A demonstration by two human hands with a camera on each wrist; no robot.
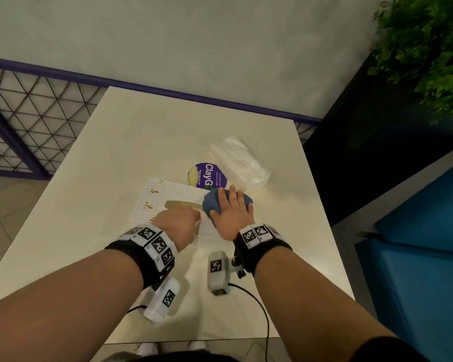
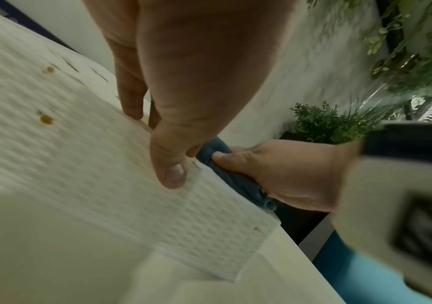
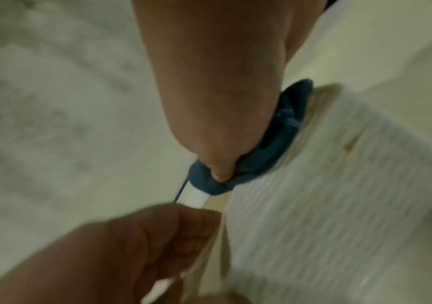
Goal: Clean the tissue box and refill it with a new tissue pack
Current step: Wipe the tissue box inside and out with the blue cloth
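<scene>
The white tissue box [image 1: 165,199] lies flat on the table, its ribbed top [image 2: 79,164] marked with brown spots and cut by an oval opening. My left hand [image 1: 185,222] grips it at that opening, thumb [image 2: 173,174] pressed on the top and fingers hooked over the edge. A bunched blue cloth [image 1: 213,202] sits on the box's right end. My right hand [image 1: 233,209] lies spread over the cloth, and its thumb [image 3: 220,168] digs into the cloth [image 3: 274,144]. The new tissue pack [image 1: 241,165], in clear wrap, lies behind the right hand.
A purple round ClayGo sign [image 1: 211,176] and a yellow item [image 1: 192,176] sit just behind the box. The cream table [image 1: 131,142] ends at a mesh railing [image 1: 24,121] on the left. A plant [image 1: 429,48] and a blue seat [image 1: 416,257] stand to the right.
</scene>
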